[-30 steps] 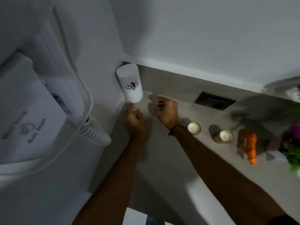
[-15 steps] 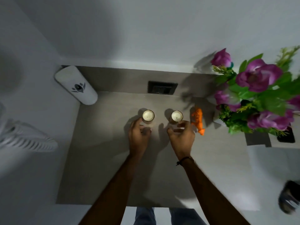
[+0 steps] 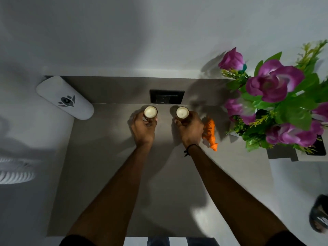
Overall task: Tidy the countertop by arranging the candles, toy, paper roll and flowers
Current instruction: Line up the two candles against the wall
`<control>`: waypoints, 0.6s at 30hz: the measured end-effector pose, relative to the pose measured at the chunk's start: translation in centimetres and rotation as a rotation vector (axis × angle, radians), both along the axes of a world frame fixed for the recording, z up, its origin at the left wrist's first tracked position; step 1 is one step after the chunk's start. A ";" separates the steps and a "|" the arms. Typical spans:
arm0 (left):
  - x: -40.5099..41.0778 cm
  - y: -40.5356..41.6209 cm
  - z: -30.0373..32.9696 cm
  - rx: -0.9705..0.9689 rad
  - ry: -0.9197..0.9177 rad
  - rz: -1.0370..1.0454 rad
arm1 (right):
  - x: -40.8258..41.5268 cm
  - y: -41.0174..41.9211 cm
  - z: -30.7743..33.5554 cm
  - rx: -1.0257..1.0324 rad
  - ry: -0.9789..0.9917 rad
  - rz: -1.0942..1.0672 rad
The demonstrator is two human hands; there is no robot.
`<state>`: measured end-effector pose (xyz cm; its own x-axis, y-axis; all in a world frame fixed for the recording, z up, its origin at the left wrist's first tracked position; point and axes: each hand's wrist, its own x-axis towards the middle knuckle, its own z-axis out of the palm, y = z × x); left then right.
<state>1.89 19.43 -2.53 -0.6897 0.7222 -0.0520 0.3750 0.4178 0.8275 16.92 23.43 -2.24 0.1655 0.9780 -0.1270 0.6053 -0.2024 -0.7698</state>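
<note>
Grey stone makes up the countertop, with white walls at the left and the far side. We see it from above, and the near part is bare.

Our two arms reach out over it, side by side. Our left hand is curled around the left candle, with fingers on both sides of the little jar. Our right hand is curled around the right candle in the same way. Both hands are closed on the jars, not open. We think we hold them from the near side so the white wax tops stay up and level. We cannot tell if the jars are lifted or sitting on the stone.

Just beside our right hand, on the right, stands the orange tiger toy. Farther right are the purple flowers, tall and leafy, against the far wall. Their pot is mostly hidden by leaves.

Far left, in the corner, is the white paper roll, which seems to lean to the left.

Behind the candles, on the low far wall, is a black socket. The candles sit near it, in a neat row with the toy.
</note>
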 end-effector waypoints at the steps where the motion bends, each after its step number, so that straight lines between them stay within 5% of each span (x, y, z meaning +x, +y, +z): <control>1: -0.3 0.6 -0.1 0.003 0.014 -0.002 | -0.2 0.5 0.0 0.002 -0.001 0.005; 18: -1.3 2.3 -1.3 -0.039 0.111 -0.066 | -0.8 2.1 -0.3 0.022 0.003 0.028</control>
